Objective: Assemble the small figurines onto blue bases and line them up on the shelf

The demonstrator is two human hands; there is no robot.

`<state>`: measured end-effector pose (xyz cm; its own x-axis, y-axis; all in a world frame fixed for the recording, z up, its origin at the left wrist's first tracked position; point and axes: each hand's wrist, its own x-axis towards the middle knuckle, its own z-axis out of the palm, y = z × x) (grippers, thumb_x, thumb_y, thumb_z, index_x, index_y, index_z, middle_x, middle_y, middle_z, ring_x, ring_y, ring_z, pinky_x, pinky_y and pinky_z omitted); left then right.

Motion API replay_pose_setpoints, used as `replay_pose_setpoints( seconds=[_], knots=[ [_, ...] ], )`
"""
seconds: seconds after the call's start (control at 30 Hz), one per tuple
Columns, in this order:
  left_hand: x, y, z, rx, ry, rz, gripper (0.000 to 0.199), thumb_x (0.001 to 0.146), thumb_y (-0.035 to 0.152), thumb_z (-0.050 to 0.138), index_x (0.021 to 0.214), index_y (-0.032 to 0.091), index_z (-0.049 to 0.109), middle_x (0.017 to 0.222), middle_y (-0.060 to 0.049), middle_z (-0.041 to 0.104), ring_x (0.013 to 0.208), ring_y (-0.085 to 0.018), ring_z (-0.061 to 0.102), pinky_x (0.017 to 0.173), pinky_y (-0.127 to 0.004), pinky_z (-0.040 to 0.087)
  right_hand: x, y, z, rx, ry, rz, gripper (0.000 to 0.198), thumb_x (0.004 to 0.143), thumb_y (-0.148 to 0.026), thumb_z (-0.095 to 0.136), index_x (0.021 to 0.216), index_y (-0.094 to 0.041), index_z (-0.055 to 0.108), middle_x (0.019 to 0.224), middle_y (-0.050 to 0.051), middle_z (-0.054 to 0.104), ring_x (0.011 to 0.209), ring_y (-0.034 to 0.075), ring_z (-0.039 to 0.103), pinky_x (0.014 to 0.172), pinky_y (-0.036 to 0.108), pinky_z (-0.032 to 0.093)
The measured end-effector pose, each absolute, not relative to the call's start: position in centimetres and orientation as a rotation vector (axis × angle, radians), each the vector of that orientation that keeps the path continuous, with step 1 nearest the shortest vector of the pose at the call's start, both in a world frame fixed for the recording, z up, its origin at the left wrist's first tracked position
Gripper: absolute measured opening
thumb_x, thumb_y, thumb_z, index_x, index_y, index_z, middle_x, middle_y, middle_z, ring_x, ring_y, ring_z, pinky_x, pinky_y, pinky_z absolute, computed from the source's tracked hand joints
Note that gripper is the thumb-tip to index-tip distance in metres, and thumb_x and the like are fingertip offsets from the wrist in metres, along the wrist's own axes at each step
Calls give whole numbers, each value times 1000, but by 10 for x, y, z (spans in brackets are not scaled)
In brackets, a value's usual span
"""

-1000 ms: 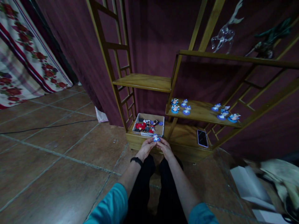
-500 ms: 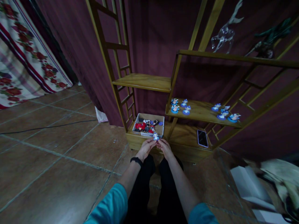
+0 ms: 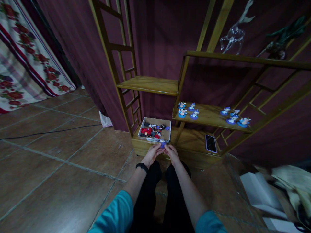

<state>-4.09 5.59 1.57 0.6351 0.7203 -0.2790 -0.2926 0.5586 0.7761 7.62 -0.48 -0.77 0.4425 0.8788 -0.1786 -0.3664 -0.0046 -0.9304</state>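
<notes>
Maroon drape [image 3: 157, 38] as backdrop, brown tiled floor [image 3: 80, 174], open-frame wooden shelf unit [image 3: 148, 84] against the drape. Landmark: shallow open cardboard box with white outer walls [image 3: 157, 121], on the unit's low board.

Small purple-and-white figurine with a round purple base [image 3: 162, 144] is just in front of the box's near wall, base tipped toward the wearer. Left hand [image 3: 152, 154] and right hand [image 3: 172, 153] are together on it, fingertips pinching from either side. Can't tell if it touches the wall.

Risks, my read: the grip is fingertips only on a small part, so a slip could drop it into the box or onto the floor. Low hands could also catch the near wall and shove the box.

Contents of the box: jumbled red, black and white figurines [image 3: 147, 131], overlapping; pulling one would likely drag its neighbours.

Right of the box and higher: a left cluster of blue- and purple-based figurines [image 3: 188, 110] and a similar right cluster [image 3: 234, 117], tightly spaced, so a careless sleeve could topple several. A slanted wooden post [image 3: 179, 132] stands between the box and the black-screened phone-like slab with a pale purple edge [image 3: 211, 144]. Clear glass deer [image 3: 232, 38] is far above, right of the box; looks fragile.
</notes>
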Motion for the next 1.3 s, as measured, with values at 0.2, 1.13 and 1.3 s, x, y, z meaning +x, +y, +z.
replay_pose_setpoints(
  seconds=[0.2, 1.13, 1.3],
  knots=[
    [-41, 57, 17, 778, 666, 583, 31, 73, 35, 61, 91, 10, 63, 81, -10, 67, 69, -13, 63, 67, -22, 50, 77, -3, -12, -1213, -579, 1029, 30, 60, -47, 66, 66, -19, 57, 61, -3, 59, 56, 10, 55, 58, 23, 46],
    [-40, 60, 12, 747, 656, 591, 37, 78, 45, 51, 82, 10, 63, 75, -11, 65, 66, -12, 61, 63, -22, 48, 75, -4, -2, -1156, -700, 1012, 26, 60, -40, 67, 68, -20, 54, 65, -3, 59, 58, 10, 54, 58, 23, 43],
    [-40, 61, 9, 751, 676, 592, 38, 77, 46, 52, 81, 10, 62, 73, -11, 65, 63, -11, 60, 60, -21, 48, 74, -6, 0, -1153, -725, 1022, 24, 61, -40, 66, 69, -20, 55, 66, -3, 60, 60, 11, 55, 58, 24, 43]
  ],
)
